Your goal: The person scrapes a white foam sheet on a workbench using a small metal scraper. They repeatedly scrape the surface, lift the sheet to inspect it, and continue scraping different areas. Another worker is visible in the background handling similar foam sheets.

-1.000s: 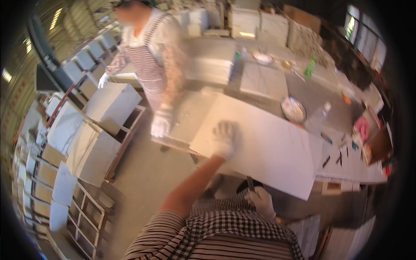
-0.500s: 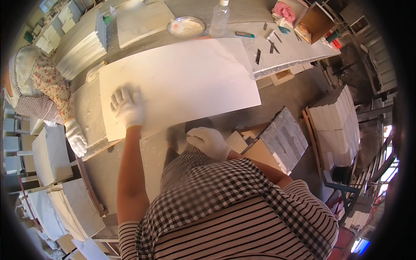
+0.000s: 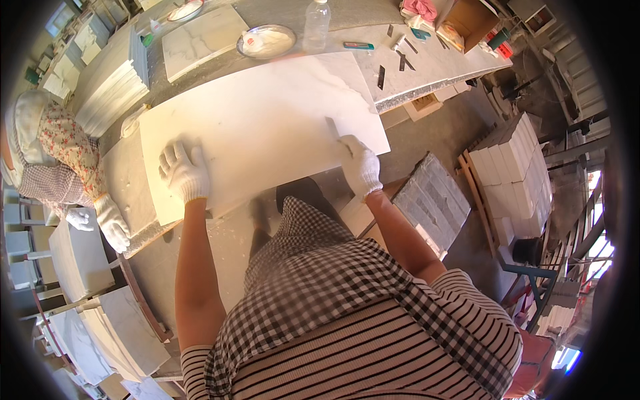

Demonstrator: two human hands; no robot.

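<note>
- Large white slab [image 3: 267, 133] lies flat on the grey workbench [image 3: 220, 240], long side running from 8 o'clock up toward 2 o'clock, in front of the person in the checked apron.
- Left hand [image 3: 183, 170], white glove, flat on the slab's near-left corner, fingers spread apart, palm pressing down, nothing gripped.
- Right hand [image 3: 360, 167], white glove, at the slab's near-right edge, fingers closed together around a small grey scraper blade [image 3: 331, 127] that sticks up toward 11 o'clock onto the slab face.
- The two hands sit well apart, one at each end of the near edge.
- At 9 o'clock of the slab: a second person in a floral sleeve [image 3: 67, 150], their gloved hand [image 3: 113, 223] touching the bench edge just beside the slab's left end.
- At 12 o'clock of the slab: a round metal dish [image 3: 267, 41] with pale paste, a clear plastic bottle [image 3: 317, 23] standing just right of it.
- At 1 o'clock: small tools [image 3: 393, 57] scattered on a speckled top.
- At 11 o'clock: a stack of white tiles [image 3: 110, 87], and one marbled tile [image 3: 200, 37] lying flat.
- At 3 to 4 o'clock, off the bench: stacks of pale tiles [image 3: 513, 173] on the floor, and a grey bundle [image 3: 433, 200] near the right forearm.
</note>
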